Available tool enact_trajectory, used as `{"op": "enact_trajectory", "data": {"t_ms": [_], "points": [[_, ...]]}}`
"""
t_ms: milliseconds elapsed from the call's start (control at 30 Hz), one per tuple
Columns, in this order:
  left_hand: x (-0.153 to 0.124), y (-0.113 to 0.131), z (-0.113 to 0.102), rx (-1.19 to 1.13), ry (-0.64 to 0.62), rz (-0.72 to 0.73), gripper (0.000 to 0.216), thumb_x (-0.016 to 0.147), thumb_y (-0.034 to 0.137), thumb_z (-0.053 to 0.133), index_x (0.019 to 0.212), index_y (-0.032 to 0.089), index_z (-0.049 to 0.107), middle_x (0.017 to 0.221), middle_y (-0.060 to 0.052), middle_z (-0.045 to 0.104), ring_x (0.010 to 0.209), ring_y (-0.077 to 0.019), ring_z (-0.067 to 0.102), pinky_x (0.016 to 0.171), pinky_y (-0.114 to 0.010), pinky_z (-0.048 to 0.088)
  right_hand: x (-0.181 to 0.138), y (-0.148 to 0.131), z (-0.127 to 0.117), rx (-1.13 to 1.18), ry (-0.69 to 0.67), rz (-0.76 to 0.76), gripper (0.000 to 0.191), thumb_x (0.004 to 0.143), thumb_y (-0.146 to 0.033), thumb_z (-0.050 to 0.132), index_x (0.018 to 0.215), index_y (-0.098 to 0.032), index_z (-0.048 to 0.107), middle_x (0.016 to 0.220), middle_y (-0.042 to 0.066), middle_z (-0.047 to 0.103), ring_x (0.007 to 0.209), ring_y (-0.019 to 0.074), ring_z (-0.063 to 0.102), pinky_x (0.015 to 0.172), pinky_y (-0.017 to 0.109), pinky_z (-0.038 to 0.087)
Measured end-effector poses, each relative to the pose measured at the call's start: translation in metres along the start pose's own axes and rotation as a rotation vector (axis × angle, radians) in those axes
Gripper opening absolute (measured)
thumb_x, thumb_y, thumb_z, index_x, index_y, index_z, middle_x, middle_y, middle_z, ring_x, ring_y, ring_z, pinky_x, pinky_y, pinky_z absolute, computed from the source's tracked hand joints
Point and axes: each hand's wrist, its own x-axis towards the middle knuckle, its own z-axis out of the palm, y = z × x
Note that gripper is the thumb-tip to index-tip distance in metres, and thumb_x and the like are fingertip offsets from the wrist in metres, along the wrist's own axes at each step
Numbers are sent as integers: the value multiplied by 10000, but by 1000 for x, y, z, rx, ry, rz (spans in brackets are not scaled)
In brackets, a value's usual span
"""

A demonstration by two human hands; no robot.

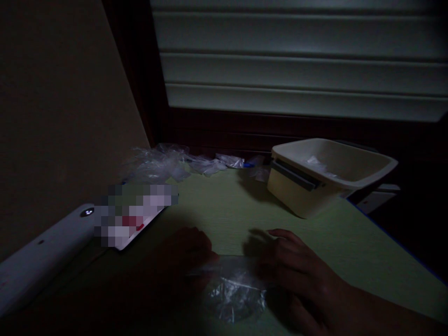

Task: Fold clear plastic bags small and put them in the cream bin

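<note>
Clear plastic bag [238,298] spans the green table [220,210] between the left hand [192,247], clamped on its edge, and the right hand [304,275], whose grip I cannot tell in this gloom; a cream bin [289,193] stands beyond.

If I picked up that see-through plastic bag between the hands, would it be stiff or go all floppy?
Probably floppy: the plastic bag looks thin and crinkled. It's likely light too, since it looks clear, with nothing bulky showing inside. Its shiny surface might feel a bit slippery.
</note>
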Motion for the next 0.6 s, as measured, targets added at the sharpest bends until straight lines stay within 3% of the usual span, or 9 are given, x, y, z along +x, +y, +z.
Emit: {"op": "enact_trajectory", "data": {"t_ms": [133, 300, 467, 600], "points": [[-1, 1, 2, 33, -43, 97, 180, 880, 72, 476, 995, 193, 544, 918, -21, 590, 810, -180, 523, 725, -307, 383, -2, 1, 2, 35, -54, -11, 392, 635, -119, 454, 983, -193, 616, 815, 73, 698, 770, 234, 659, 946, 473, 442], [-1, 3, 5, 127, -47, 171, 174, 926, 53, 420, 911, 181, 538, 860, -16, 608, 765, -182, 510, 712, -330, 349, 0, 0, 2, 58, -44, -32, 400, 676, -81, 486, 1032, -208, 613, 881, 76, 732, 859, 238, 691, 908, 426, 501], [0, 5, 1, 91, -123, 192, 146, 965, 84, 412, 952, 168, 530, 934, -32, 636, 834, -193, 532, 765, -348, 363, 2, -2, 1, 46, -101, -55, 463, 754, -89, 544, 1215, -112, 581, 1173, 158, 675, 1152, 245, 599, 1018, 396, 451], [4, 8, -4, 97, -123, 239, 190, 957, 56, 368, 948, 157, 528, 915, -37, 645, 810, -183, 543, 767, -344, 390, 1, -3, 0, 56, -227, -36, 456, 837, -216, 608, 1266, -65, 576, 1283, 178, 593, 1225, 272, 535, 1051, 412, 415]]}}
